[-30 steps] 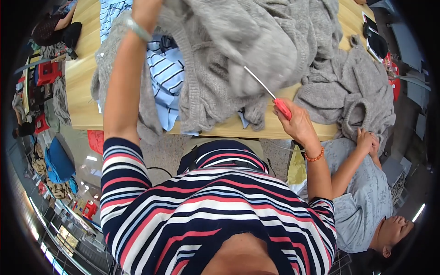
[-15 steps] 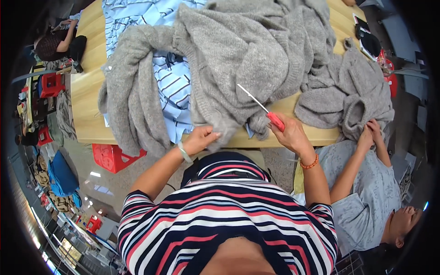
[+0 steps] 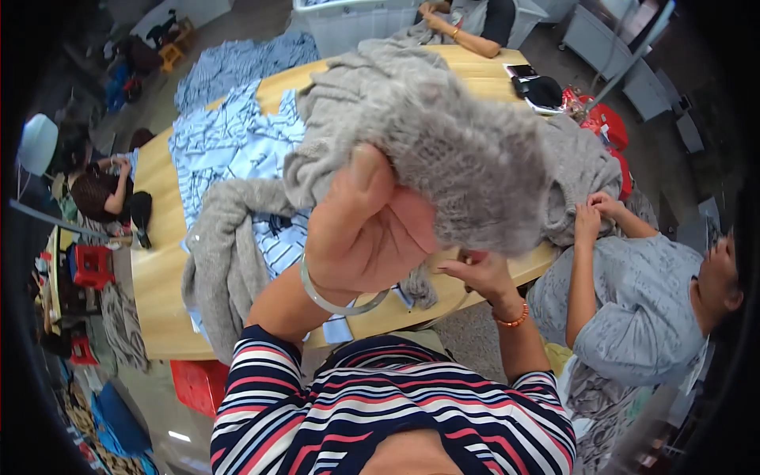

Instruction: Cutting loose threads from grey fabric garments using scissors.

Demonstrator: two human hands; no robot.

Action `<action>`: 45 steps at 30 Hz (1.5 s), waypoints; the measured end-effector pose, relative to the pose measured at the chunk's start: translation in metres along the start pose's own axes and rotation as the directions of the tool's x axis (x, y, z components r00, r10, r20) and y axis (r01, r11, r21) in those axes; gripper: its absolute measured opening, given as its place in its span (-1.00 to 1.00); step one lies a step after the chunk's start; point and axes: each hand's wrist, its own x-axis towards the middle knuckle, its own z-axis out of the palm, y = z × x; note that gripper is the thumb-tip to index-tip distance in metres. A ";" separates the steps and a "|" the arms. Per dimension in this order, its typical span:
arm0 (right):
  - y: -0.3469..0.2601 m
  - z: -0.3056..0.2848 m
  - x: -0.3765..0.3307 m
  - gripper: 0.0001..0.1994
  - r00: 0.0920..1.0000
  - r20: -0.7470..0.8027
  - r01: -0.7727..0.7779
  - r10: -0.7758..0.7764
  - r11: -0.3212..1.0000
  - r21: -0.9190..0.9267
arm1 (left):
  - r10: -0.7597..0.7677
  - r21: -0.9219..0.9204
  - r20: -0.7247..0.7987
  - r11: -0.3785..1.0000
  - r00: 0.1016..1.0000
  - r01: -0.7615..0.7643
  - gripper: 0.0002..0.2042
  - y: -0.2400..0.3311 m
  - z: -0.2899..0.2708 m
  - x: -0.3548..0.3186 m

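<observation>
A grey knitted sweater (image 3: 475, 174) is lifted close in front of me, its ribbed part partly blurred. My left hand (image 3: 368, 229) grips its edge, thumb up and fingers curled around the fabric. Lower and to the right, my right hand (image 3: 483, 277) is closed near the table's front edge. A bit of the red handle (image 3: 475, 256) of a thin metal-shafted tool shows in it; the shaft is hidden. Another grey knit piece (image 3: 226, 245) lies to the left, over a light blue striped cloth (image 3: 226, 150).
The wooden table (image 3: 158, 293) curves around in front. At right, a co-worker in a grey shirt (image 3: 633, 293) handles another grey knit garment (image 3: 582, 162). Another person's arm (image 3: 467, 39) rests at the far edge. A red stool (image 3: 198, 384) stands under the table at left.
My left hand has raised the sweater from the table toward me. The tool's shaft, visible before, is now hidden. The view has tilted up, showing more of the table's far side.
</observation>
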 end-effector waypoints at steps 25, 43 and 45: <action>0.055 0.020 0.037 -0.57 0.998 -0.036 -0.067 0.059 0.948 -0.311 | -0.041 -0.157 -0.801 0.977 0.597 -0.144 -0.81 -0.066 -0.169 -0.101; 0.056 -0.109 0.111 -0.63 0.881 -0.383 -0.146 -0.277 0.611 -0.778 | 0.039 0.003 -0.855 0.998 0.518 -0.070 -0.91 -0.041 -0.226 -0.088; 0.058 -0.119 0.133 -0.64 0.909 -0.267 -0.085 -0.321 0.484 -0.871 | 0.017 -0.001 -0.889 0.999 0.457 -0.039 -0.80 -0.064 -0.264 -0.092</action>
